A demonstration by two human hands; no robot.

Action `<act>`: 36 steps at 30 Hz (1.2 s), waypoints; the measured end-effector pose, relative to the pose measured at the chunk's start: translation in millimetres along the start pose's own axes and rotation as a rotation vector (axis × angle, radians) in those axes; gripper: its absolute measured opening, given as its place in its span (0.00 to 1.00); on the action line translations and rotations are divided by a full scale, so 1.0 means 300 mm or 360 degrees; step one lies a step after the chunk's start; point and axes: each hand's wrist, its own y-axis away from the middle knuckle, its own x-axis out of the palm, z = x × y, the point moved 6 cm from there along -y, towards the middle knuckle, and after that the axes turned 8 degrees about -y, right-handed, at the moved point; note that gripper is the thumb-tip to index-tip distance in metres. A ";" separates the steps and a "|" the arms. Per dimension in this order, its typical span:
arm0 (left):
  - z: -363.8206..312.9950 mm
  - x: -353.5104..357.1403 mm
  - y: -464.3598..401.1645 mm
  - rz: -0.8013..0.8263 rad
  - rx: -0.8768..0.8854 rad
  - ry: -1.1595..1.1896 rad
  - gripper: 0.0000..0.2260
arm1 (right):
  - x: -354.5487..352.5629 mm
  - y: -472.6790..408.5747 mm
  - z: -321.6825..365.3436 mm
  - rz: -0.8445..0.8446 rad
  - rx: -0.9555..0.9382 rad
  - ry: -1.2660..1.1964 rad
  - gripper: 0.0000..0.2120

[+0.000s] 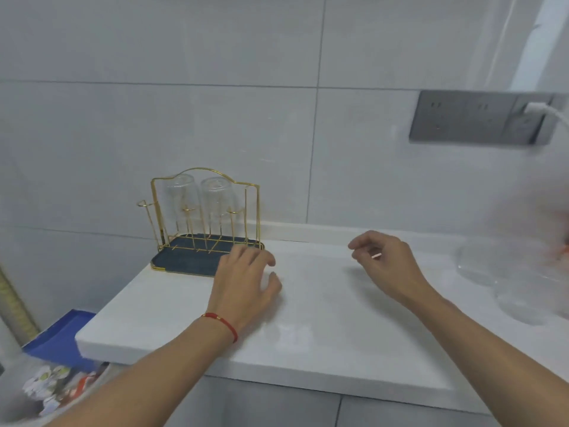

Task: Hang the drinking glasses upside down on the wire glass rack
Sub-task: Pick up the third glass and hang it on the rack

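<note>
A gold wire glass rack [252,211] on a dark blue tray [184,260] stands at the back left of the white counter. Two clear glasses [181,192] [218,195] hang upside down on its back pegs. My left hand [246,282], with a red string at the wrist, hovers just right of the tray, fingers apart and holding nothing. My right hand [385,260] floats over the counter's middle, fingers loosely curled and empty. More clear glasses [475,266] [523,300] stand at the right edge, blurred.
The white counter [323,318] ends at a front edge and a left corner. A grey socket panel [480,118] with a white plug is on the tiled wall. Below left sit a blue box [61,337] and a bin of rubbish [55,386].
</note>
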 end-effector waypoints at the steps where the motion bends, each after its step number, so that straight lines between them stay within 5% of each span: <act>1: -0.104 0.024 -0.018 0.0021 0.0045 0.0097 0.10 | -0.029 0.039 -0.042 -0.0063 0.0035 -0.0001 0.11; 9: -0.801 0.229 -0.064 0.0376 0.0253 0.0745 0.11 | -0.450 0.318 -0.229 -0.1173 0.0225 0.0076 0.11; 13: -0.935 0.295 -0.012 0.0434 0.0530 0.0633 0.15 | -0.595 0.412 -0.301 -0.1503 0.0424 0.0297 0.22; 18: -0.943 0.329 0.013 0.0417 0.0597 0.0608 0.15 | -0.611 0.356 -0.424 -0.1345 0.0743 0.0085 0.41; 25: -0.934 0.332 0.014 0.0397 0.0544 0.0728 0.15 | -0.618 0.328 -0.485 -0.1422 0.0745 0.0076 0.40; 30: -0.908 0.336 0.012 0.0408 0.0433 0.0949 0.19 | -0.583 0.345 -0.431 -0.1318 0.0619 -0.0131 0.37; 36: -0.822 0.256 -0.019 0.0235 -0.0061 0.1611 0.31 | -0.456 0.339 -0.266 -0.0696 0.0048 -0.0095 0.37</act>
